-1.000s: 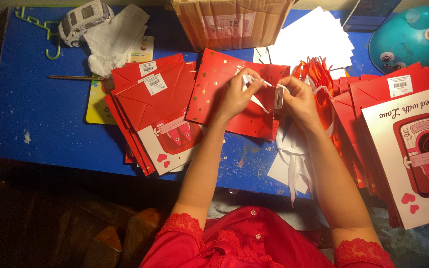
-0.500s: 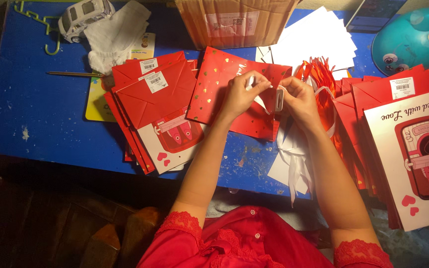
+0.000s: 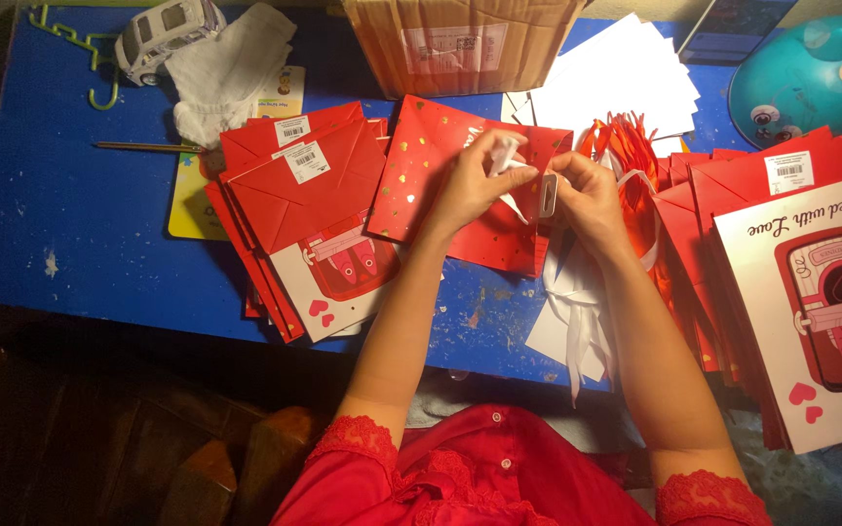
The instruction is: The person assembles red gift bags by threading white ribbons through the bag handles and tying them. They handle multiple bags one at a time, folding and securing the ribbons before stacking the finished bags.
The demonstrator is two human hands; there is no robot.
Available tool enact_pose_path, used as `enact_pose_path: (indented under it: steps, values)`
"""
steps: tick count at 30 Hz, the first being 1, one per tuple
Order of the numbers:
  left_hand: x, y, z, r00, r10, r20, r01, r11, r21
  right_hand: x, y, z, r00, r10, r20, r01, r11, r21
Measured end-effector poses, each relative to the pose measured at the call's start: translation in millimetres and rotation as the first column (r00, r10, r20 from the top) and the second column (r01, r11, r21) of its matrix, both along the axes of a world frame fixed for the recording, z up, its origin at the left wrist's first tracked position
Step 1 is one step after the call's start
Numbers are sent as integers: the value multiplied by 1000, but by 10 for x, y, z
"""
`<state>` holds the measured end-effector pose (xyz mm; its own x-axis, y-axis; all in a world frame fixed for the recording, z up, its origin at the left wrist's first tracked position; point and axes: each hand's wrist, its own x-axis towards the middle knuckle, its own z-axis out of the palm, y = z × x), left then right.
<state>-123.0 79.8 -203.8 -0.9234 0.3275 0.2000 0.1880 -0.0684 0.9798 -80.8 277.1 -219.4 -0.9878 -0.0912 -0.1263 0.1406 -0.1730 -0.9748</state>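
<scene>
Left grip: your left hand [image 3: 475, 185] is closed on a bit of white ribbon [image 3: 507, 156], pinched in the fingers.
Right grip: your right hand [image 3: 587, 190] is closed on a small white tag piece [image 3: 548, 195], held up on its edge.
Where the thing is: both hands sit over the flat red paper bag [image 3: 431, 166] with little gold hearts. It lies in the middle of the blue counter [image 3: 80, 234], and the ribbon is right at its top edge.
Beside it, left: a pile of flat red bags [image 3: 294, 195] with white stickers.
Beside it, right: a taller pile of bags [image 3: 801, 282] with a heart picture on top, and loose white ribbons [image 3: 577, 321] under your right arm.
Farther out: a cardboard box [image 3: 460, 44], white sheets [image 3: 616, 83], a toy car [image 3: 163, 34].
How far along: it looks like you are part way. This bag's handle does not look finished, and you cannot tell which pile is done.
</scene>
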Motion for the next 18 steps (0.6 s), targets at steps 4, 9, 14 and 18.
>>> enact_pose_path:
  steps: [4, 9, 14, 18]
  values:
    - [0, -7, -11, 1000, 7, 26, -3, 990, -142, -14, 4, -34, 1000, 5, -14, -5, 1000, -12]
    - [1, -12, -58, 999, 33, 11, -30, 975, -219, -17, 17, -57, 1000, 5, -27, -5, 1000, -7]
    - [-15, -29, -98, 997, 68, 29, -58, 962, -266, -14, -4, -26, 1000, 0, 2, 0, 1000, -11]
    - [-24, -39, -97, 996, 92, 0, -89, 961, -261, 6, -21, 18, 999, -14, 51, 13, 1000, 12]
